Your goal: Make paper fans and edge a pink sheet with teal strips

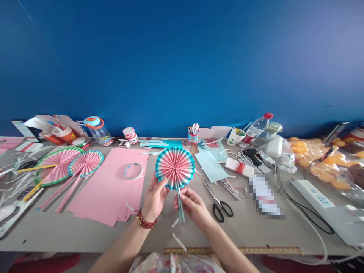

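A round pleated paper fan (pixel 174 163), pink in the middle with white and teal bands round its edge, is held upright over the table. My left hand (pixel 155 197) grips its lower left side, thumb on the front and fingers mostly hidden behind. At the base, my right hand (pixel 193 204) pinches the narrow green handle strips (pixel 180 208), which hang down below the disc. Black-handled scissors (pixel 217 203) lie with blades apart to the right of my right hand. Left of the fan, a roll of tape (pixel 133 171) rests on pink paper sheets (pixel 109 185).
Finished-looking fans (pixel 86 163) lie at the left among paper scraps. Along the blue wall stand a water bottle (pixel 98 131), a pen cup (pixel 193 136) and a plastic bottle (pixel 257 129). A glue gun (pixel 252 155), light blue paper (pixel 211 167) and a power strip (pixel 313 193) are on the right.
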The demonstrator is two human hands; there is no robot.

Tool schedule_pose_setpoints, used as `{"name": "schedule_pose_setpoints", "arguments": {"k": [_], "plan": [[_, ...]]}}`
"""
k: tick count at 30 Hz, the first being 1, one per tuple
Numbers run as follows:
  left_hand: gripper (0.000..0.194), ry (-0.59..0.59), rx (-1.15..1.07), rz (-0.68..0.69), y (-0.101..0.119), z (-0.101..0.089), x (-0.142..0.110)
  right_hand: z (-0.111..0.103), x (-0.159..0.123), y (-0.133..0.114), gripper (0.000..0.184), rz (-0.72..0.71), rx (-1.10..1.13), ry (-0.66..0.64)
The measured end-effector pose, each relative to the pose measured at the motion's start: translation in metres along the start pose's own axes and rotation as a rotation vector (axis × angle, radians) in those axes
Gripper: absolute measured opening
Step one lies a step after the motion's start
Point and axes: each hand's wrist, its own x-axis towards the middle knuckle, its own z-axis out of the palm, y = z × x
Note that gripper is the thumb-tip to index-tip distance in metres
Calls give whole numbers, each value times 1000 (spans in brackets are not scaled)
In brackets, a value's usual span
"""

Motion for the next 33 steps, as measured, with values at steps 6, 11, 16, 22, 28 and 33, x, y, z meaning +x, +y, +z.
{"name": "schedule_pose_setpoints", "arguments": {"k": [6, 11, 16, 22, 28, 33], "plan": [[35, -30, -55, 12, 0, -3, 4, -8, 11, -21, 36, -176, -130, 115], [31, -88, -53, -15, -4, -2, 1, -9, 28, -35, 33, -187, 12, 223], [34, -103, -108, -37, -4, -2, 0, -9, 32, -35, 29, -163, 30, 266], [43, -171, -98, -244, -12, -9, -3, -7, 30, -37, 28, -199, 23, 314], [31, -186, 175, -258, -21, -11, -11, -7, 30, -42, 29, -205, -48, 340], [27, -201, 188, -241, -21, -12, -11, -9, 30, -43, 27, -204, -41, 339]]}}
